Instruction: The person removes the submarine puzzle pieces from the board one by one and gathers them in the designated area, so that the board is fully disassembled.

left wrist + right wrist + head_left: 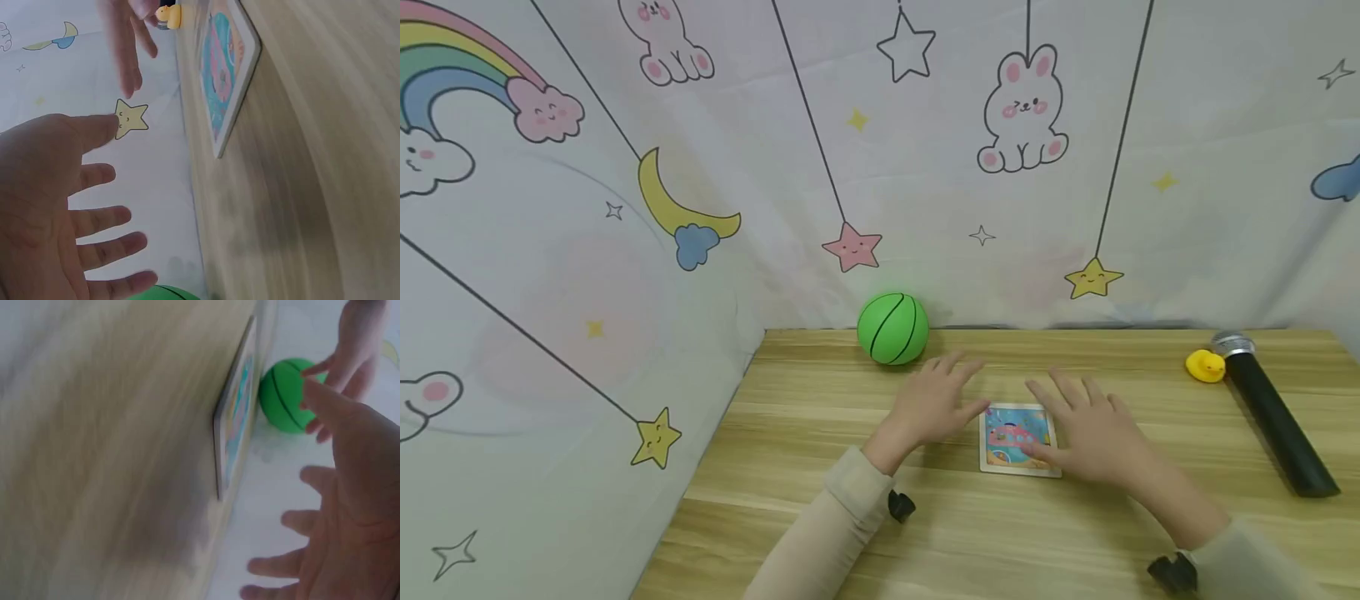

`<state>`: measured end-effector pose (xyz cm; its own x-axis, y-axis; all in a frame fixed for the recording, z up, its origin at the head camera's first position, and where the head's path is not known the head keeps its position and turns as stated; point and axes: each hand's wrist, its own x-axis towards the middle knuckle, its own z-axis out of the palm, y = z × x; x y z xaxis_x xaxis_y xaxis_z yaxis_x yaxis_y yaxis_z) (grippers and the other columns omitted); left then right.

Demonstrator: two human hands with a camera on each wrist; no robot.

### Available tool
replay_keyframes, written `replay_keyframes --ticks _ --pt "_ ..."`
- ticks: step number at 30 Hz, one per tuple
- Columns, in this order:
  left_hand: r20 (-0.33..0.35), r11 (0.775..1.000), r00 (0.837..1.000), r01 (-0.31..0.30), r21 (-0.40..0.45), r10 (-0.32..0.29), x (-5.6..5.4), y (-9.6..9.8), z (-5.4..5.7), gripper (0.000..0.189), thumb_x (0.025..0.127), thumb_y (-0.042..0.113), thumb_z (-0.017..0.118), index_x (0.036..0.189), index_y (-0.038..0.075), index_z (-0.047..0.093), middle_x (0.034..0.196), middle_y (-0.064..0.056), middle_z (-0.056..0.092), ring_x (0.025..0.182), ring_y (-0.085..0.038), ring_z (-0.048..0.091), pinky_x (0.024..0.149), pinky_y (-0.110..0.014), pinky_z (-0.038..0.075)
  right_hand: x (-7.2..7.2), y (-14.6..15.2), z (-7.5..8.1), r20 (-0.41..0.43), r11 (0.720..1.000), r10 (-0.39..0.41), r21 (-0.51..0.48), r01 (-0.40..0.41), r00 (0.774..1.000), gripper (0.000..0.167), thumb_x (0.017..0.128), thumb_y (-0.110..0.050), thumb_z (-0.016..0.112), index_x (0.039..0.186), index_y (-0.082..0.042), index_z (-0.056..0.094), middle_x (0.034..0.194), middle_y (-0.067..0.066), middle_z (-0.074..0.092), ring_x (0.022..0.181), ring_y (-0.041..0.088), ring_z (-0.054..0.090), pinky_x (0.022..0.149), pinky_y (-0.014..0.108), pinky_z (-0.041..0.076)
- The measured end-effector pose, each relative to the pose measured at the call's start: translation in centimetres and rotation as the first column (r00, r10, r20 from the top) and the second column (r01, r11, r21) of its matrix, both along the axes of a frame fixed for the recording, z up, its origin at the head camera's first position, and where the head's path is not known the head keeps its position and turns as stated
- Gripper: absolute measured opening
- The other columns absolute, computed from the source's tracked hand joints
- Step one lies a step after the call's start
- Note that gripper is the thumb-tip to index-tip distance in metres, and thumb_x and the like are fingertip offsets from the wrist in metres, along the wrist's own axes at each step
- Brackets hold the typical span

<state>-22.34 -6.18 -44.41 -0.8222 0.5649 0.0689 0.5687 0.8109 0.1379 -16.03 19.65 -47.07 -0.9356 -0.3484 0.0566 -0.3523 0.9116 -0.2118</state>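
Observation:
A square picture puzzle board [1006, 460] with a white border and a blue and pink sea picture lies flat on the wooden table. To its left, the left hand [931, 404] hovers with fingers spread, holding nothing. The right hand [1101, 437] is over the board's right side in the head view, its fingers also spread and nothing held. Both palms show bare in the wrist views, and the board's raised edge [240, 94] stands apart from the left fingers. Behind the left hand sits a green ball [892, 329] with black lines.
At the right a black microphone [1277, 421] with a silver head lies slantwise. A yellow rubber duck [1206, 366] sits against its head end. A white cloth wall [940, 200] printed with stars and rabbits rises behind the table [775, 467].

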Motion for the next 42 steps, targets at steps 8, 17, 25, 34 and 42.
replay_keyframes --ticks 8,17,25,34,42 --pt "0.028 0.999 0.998 0.048 -0.007 -0.047 -0.3 0.4 -1.9 0.041 0.105 0.044 0.06 0.142 0.029 0.063 0.135 0.0 0.065 0.116 -0.018 0.065 0.084 -0.036 0.057 2.0 -2.3 -0.8 0.104 0.993 0.112 -0.039 -0.108 0.988 0.078 0.094 -0.069 0.06 0.158 -0.026 0.046 0.164 0.019 0.034 0.138 0.062 0.037 0.096 0.077 0.039" --pt "0.131 0.998 0.99 0.061 -0.024 -0.057 -0.2 1.1 -3.4 0.032 0.104 0.042 0.062 0.133 0.031 0.07 0.121 0.004 0.064 0.098 -0.011 0.062 0.072 -0.03 0.051 2.9 -3.4 -1.4 0.103 0.99 0.139 -0.01 -0.139 0.985 0.071 0.094 -0.065 0.064 0.154 -0.029 0.053 0.159 0.022 0.042 0.138 0.067 0.031 0.097 0.073 0.04" --pt "0.145 0.999 0.989 0.034 -0.031 -0.029 0.0 1.6 -3.7 0.031 0.105 0.041 0.061 0.133 0.031 0.07 0.117 0.004 0.061 0.094 -0.01 0.06 0.07 -0.03 0.051 3.2 -3.6 -1.4 0.103 0.99 0.141 -0.003 -0.141 0.985 0.073 0.093 -0.064 0.067 0.154 -0.027 0.053 0.159 0.023 0.041 0.137 0.068 0.031 0.098 0.073 0.04" --pt "0.144 1.0 0.99 0.013 -0.022 -0.01 0.2 1.9 -4.0 0.03 0.103 0.04 0.063 0.131 0.031 0.071 0.116 0.004 0.06 0.092 -0.01 0.06 0.068 -0.029 0.05 3.2 -3.6 -1.4 0.104 0.991 0.136 0.0 -0.136 0.985 0.073 0.092 -0.064 0.067 0.154 -0.028 0.052 0.158 0.023 0.042 0.138 0.068 0.03 0.098 0.072 0.039" --pt "0.136 1.0 0.991 0.012 0.007 -0.013 0.2 2.1 -4.1 0.029 0.102 0.038 0.066 0.127 0.027 0.074 0.117 0.002 0.062 0.09 -0.01 0.06 0.066 -0.028 0.05 3.1 -3.6 -1.8 0.091 0.991 0.133 0.009 -0.135 0.987 0.074 0.092 -0.065 0.066 0.155 -0.029 0.052 0.158 0.023 0.043 0.137 0.067 0.031 0.097 0.072 0.04"
